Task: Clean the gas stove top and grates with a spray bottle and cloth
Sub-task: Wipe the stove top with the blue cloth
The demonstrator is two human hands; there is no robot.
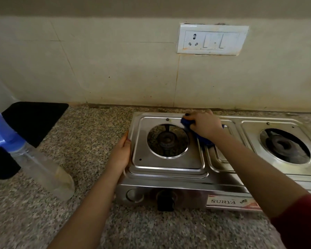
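A steel two-burner gas stove [169,164] stands on the granite counter with its grates off, so both burners sit bare in round openings. My right hand [203,125] grips a blue cloth [185,123] and presses it on the stove top at the back right corner of the left burner plate. My left hand [121,152] holds the stove's left edge, thumb on top. A clear spray bottle [43,168] with a blue head stands on the counter at the left, apart from both hands.
A black mat [34,119] lies on the counter behind the bottle. A tiled wall with a socket and switch plate [212,39] rises close behind the stove. A black knob [166,202] sticks out of the stove's front panel.
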